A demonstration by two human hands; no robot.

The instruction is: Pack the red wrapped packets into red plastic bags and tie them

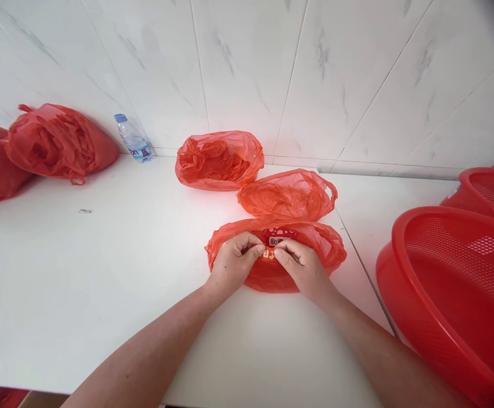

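My left hand (pixel 239 258) and my right hand (pixel 302 265) meet over the front red plastic bag (pixel 272 283), which lies spread open on the white table. Thumb and forefinger of each hand are pinched together, fingertips almost touching. Between them is a small red printed packet (pixel 268 254) with yellow lettering; the exact edge in the fingers is hidden. Just behind the fingertips, inside the bag, shows a darker red piece with a white label (pixel 279 238) and dark characters. I cannot tell whether it belongs to the same packet.
Behind stand two more open red bags, a middle one (pixel 287 195) and a farther one (pixel 219 161). A water bottle (pixel 134 140) leans against the tiled wall. Full red bags (pixel 64 141) sit at the left. Large red plastic baskets (pixel 425 283) crowd the right side.
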